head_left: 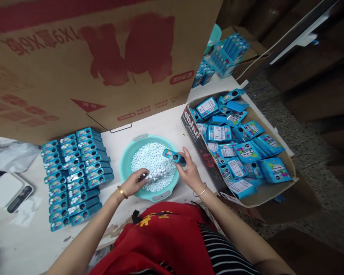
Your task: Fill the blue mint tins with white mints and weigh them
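A turquoise basin (pixel 125 182) full of small white candy pellets (pixel 149 152) stands in front of me. My right hand (pixel 189 170) grips a small blue candy box (pixel 168 154) over the basin's right side; a dark round hole shows in its end. Over the near left part of the basin, my left hand (pixel 134 183) is closed on a dark, scoop-like thing, mostly hidden, with a heap of pellets (pixel 158 173) at its front. To the left, blue candy boxes (pixel 83 175) stand in packed rows, and white pellets show on some of their tops.
An open carton (pixel 206 164) of jumbled blue boxes stands at right. A large cardboard box (pixel 103 68) walls off the back. On the left lie a white scale (pixel 10 191) and a plastic bag (pixel 14 156). More packed boxes (pixel 229 53) sit behind the carton.
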Available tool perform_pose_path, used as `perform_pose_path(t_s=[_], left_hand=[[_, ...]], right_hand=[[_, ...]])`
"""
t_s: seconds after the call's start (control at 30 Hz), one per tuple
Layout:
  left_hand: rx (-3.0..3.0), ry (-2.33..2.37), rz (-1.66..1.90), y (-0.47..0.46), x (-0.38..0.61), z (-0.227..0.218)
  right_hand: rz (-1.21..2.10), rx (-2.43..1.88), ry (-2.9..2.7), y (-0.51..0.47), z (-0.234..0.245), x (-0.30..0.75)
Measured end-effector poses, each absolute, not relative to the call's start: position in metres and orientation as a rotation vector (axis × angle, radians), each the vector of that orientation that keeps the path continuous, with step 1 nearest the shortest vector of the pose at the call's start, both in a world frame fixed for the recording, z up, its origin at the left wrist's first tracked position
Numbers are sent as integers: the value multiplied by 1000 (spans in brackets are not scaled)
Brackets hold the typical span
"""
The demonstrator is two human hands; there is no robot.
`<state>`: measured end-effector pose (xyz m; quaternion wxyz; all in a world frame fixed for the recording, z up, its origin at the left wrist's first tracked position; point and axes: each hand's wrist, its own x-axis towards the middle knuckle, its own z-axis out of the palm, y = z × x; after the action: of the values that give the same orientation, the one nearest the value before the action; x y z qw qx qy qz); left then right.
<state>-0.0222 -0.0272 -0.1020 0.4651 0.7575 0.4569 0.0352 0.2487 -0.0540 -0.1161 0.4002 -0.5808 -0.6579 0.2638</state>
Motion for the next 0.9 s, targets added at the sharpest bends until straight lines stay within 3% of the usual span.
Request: perform_pose_path(t_s=[0.2, 0.43, 0.6, 0.77, 0.9], left_hand=[[2049, 1078, 57, -7, -23, -24], [2288, 1261, -651, 3, 20, 29], [2393, 1298, -837, -5, 43, 53], [2402, 1362, -693, 2, 26, 41], [2212, 1556, -367, 18, -11, -26]], right_hand=[[531, -1292, -1928, -53, -120, 228], [518, -1161, -2012, -55, -120, 211], [513, -1149, -1980, -55, -123, 209], [547, -1208, -1953, -54, -124, 214], [565, -1307, -1889, -54, -124, 227]])
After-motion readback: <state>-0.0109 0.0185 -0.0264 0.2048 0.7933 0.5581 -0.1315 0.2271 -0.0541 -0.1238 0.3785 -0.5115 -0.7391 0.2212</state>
